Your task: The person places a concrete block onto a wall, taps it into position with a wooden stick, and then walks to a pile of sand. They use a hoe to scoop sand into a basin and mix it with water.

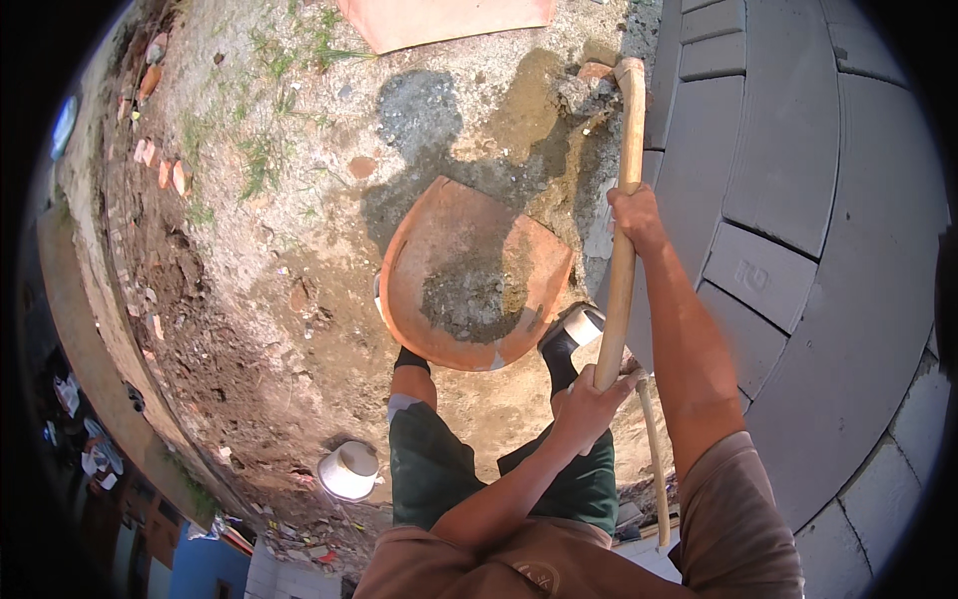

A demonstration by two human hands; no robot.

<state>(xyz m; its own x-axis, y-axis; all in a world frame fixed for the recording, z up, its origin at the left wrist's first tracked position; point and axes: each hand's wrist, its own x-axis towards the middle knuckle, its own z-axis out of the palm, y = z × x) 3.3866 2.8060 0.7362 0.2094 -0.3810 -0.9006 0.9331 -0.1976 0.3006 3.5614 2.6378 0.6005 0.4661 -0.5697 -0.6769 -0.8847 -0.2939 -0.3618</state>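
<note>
Both hands wrapped around a long wooden handle beside a clay basin

Nearest, a thin curved stick stands at the right, and a pale bucket sits on the ground at the left. The left hand is closed around the near part of the wooden handle, which runs away along the right side of the scene. Beyond it, between and ahead of the person's feet, lies the broken-edged terracotta basin, with wet grey mix in its bottom. Farther on, the right hand also grips the handle, fingers curled around it. The handle's far end is just beside a grey, wet-looking lump; whether a tool head sits there is unclear. A grey block wall stretches along the right. Farthest, a flat pinkish piece lies on the ground.
</note>
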